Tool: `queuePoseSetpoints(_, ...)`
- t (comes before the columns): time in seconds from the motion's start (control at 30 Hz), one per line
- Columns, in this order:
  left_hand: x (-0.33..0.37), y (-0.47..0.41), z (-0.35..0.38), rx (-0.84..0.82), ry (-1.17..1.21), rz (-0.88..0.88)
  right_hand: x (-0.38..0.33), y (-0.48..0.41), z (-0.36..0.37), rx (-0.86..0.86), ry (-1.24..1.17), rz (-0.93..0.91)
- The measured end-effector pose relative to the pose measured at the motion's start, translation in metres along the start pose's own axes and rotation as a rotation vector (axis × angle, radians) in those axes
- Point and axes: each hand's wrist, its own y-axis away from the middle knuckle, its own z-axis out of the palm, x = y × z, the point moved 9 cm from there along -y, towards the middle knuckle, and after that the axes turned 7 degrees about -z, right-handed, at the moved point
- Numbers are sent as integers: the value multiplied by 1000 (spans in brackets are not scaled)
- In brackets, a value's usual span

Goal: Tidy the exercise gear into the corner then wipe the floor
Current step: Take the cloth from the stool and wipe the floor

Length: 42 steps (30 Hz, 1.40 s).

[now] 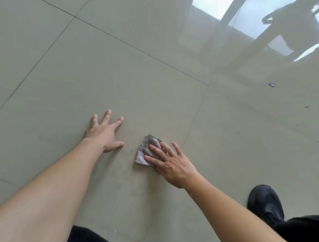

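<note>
The head view looks down on a glossy tiled floor (69, 76) of pale grey-green tiles with thin dark grout lines running diagonally. Both of the person's bare forearms reach forward from the bottom of the view.

The left hand (105, 133) lies flat on the floor with its fingers spread wide and the thumb pointing toward the right hand. It holds nothing; the palm faces the tile.

The right hand (168, 163) presses down on a small folded cloth (144, 151), whitish with grey soiled patches. The fingers are stretched out and apart, laid flat over the cloth rather than curled around it, so the cloth is pinned between hand and floor, not gripped. The cloth's left and far edges stick out past the fingertips. It sits just left of a grout line, near the middle of the view, and the two hands are near each other but not touching, with bare tile between them.

A black shoe (265, 204) stands on the floor at the lower right, beside the right forearm, and dark trouser fabric (300, 233) shows at the bottom edge.

Farther out on the right, a small bluish scrap (271, 85) lies on the tile, with a few tiny dark specks near it. Bright window reflections (211, 4) and dark reflected shapes, too blurred to identify, shine off the floor at the top right.
</note>
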Motion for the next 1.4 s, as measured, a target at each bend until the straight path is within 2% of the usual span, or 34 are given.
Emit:
queuePoseSetpoints(0.13, 9, 2, -5, 51, 2, -95, 68, -14, -32, 49, 64, -33)
queuePoseSetpoints(0.27, 47, 17, 5, 86, 172, -301, 153, -25, -68, 41, 84, 14)
queuePoseSetpoints(0.37, 101, 26, -1, 59, 407, -292, 228, -30, -94, 34, 86, 89)
queuePoseSetpoints(0.43, 138, 37, -29, 127, 454, -247, 268, -33, -104, 18, 52, 132)
queuePoseSetpoints(0.5, 167, 50, -76, 225, 429, -222, 295, -33, -113, -8, 19, 162)
queuePoseSetpoints(0.6, 198, 72, -147, 238, 296, -194, 330, -22, -124, -55, -17, 195)
queuePoseSetpoints(0.8, 230, 69, -272, 334, 20, -95, 408, -25, -154, 23, -77, 237)
queuePoseSetpoints(0.97, 233, 15, -268, 369, 104, -163, 426, -45, -167, 77, -121, 260)
queuePoseSetpoints(1.07, 234, -40, -225, 274, 161, -260, 416, -51, -165, 76, -94, 253)
queuePoseSetpoints(1.13, 233, -74, -202, 212, 238, -329, 393, -50, -162, 115, -24, 154)
queuePoseSetpoints(1.2, 233, -98, -187, 195, 292, -381, 354, -49, -149, 120, 21, -71)
queuePoseSetpoints(1.3, 222, -128, -187, 261, 338, -428, 322, -55, -141, 72, 83, -348)
queuePoseSetpoints(1.37, 202, -142, -188, 299, 337, -493, 341, -71, -157, 82, 158, -413)
queuePoseSetpoints(1.4, 191, -148, -185, 297, 339, -533, 362, -81, -169, 106, 172, -377)
